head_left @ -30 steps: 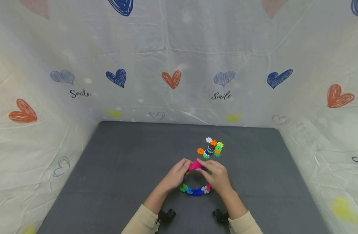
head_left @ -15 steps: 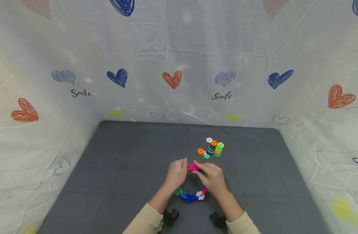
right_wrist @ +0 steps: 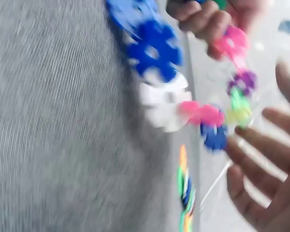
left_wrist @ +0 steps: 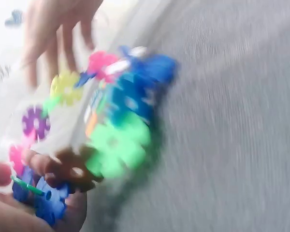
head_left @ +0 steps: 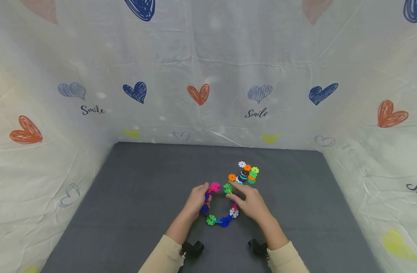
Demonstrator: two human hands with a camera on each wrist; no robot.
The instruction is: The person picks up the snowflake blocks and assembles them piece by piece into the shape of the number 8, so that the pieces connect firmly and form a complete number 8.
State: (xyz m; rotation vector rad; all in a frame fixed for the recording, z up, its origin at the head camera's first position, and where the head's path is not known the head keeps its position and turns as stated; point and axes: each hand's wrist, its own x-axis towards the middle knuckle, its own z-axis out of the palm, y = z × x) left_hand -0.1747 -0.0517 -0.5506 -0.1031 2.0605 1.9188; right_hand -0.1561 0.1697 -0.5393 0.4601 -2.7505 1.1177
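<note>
Holding one disc ring [head_left: 222, 204], two hands.

Both forearms reach forward from the lower edge of the head view, in cream sleeves, converging slightly toward the middle. The left hand [head_left: 197, 199] lies knuckles up with its fingers curled inward and the thumb tucked against them, pinching at the fingertips; in the left wrist view, though blurred, its fingers [left_wrist: 48, 166] are bent and closed together. The right hand [head_left: 250, 201] lies just beside it, apart from it, palm down, wrist straight. Its fingers [right_wrist: 266, 152] are spread and nearly straight in the right wrist view, gripping nothing, with the index finger stretched toward the left hand.
</note>
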